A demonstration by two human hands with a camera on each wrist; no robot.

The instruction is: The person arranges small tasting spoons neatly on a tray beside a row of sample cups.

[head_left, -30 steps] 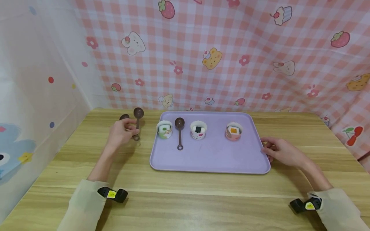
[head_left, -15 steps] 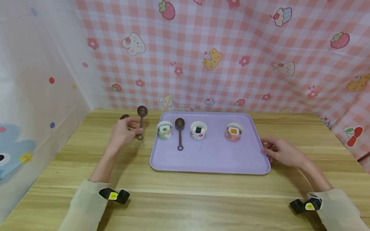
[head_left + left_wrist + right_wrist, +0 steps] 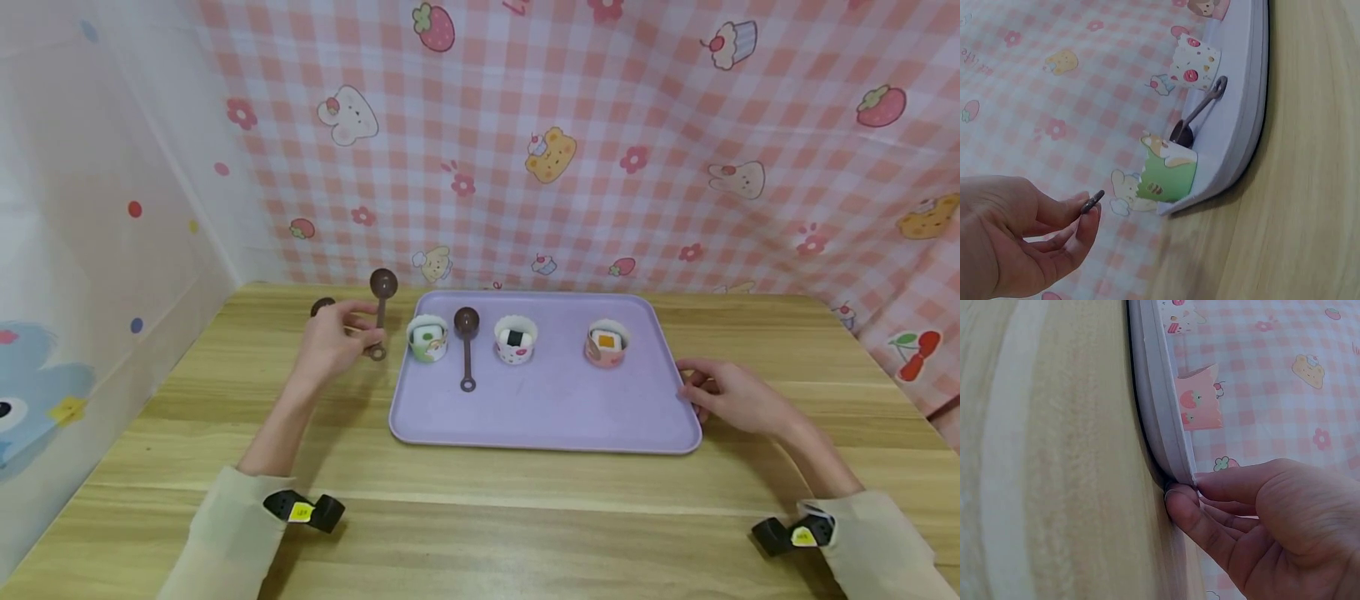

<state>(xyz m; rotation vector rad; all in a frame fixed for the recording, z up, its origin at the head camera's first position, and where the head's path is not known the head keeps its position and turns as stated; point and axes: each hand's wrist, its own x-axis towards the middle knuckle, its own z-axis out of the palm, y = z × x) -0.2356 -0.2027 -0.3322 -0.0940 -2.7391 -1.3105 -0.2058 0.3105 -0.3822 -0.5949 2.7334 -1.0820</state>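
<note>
My left hand (image 3: 333,342) pinches the handle of a brown measuring spoon (image 3: 383,285), held up bowl-end away, just left of the lilac tray (image 3: 555,417). In the left wrist view only the spoon's handle end (image 3: 1092,201) shows between thumb and fingertips. Another brown measuring spoon (image 3: 467,323) lies on the tray between the green paper cup (image 3: 427,346) and the white patterned paper cup (image 3: 514,348). Behind my left hand a further brown spoon bowl (image 3: 322,305) is partly hidden. My right hand (image 3: 738,396) grips the tray's right rim between thumb and fingers.
A pink paper cup (image 3: 604,354) stands on the tray's right half. Each cup holds a small white block with a green, black or orange top. A pink checked cloth (image 3: 480,150) hangs behind the wooden table (image 3: 480,525).
My left hand has moved right toward the tray with the measuring spoon, which is slightly higher. The right hand and the tray have stayed in place.
</note>
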